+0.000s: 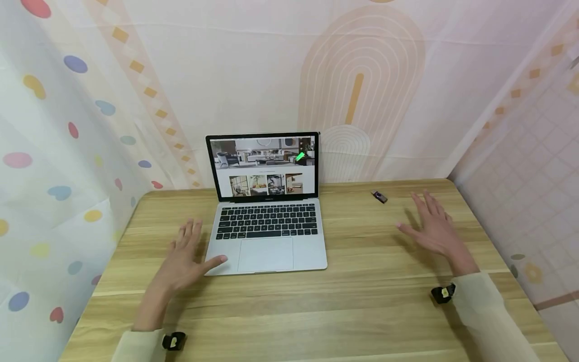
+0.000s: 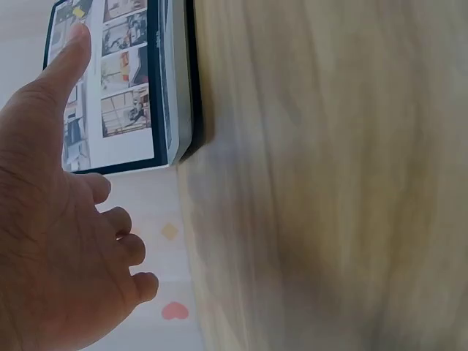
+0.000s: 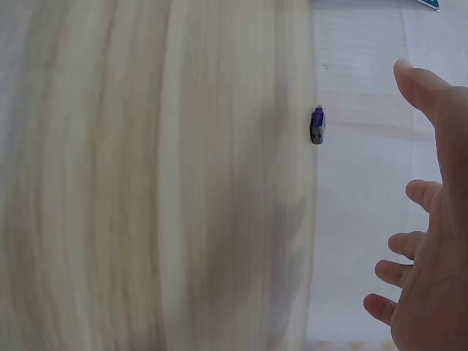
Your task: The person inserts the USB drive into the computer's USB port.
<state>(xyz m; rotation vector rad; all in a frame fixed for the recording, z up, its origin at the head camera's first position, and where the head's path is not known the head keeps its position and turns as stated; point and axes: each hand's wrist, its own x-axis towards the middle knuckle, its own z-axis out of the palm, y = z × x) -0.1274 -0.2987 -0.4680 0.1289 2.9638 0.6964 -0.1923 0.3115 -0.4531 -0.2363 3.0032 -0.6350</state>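
Observation:
An opened silver laptop (image 1: 267, 256) stands on the wooden table, its lit screen (image 1: 267, 166) showing a page of furnished-room pictures. My left hand (image 1: 181, 261) is spread at the laptop's left front corner, its thumb over the palm rest; whether it touches is unclear. In the left wrist view, that hand (image 2: 66, 234) appears in front of part of the screen. A small dark USB flash drive (image 1: 379, 196) lies on the table right of the laptop. Just right of the drive, my right hand (image 1: 434, 229) hovers with fingers spread, holding nothing. The right wrist view also shows the drive (image 3: 317, 125) apart from the fingers.
The wooden table (image 1: 362, 311) ends at a patterned cloth backdrop (image 1: 253, 75) behind the laptop. More cloth hangs along the left side (image 1: 59, 166) and the right side (image 1: 538, 191). Each wrist wears a small black device, the left one (image 1: 174, 341) and the right one (image 1: 442, 294).

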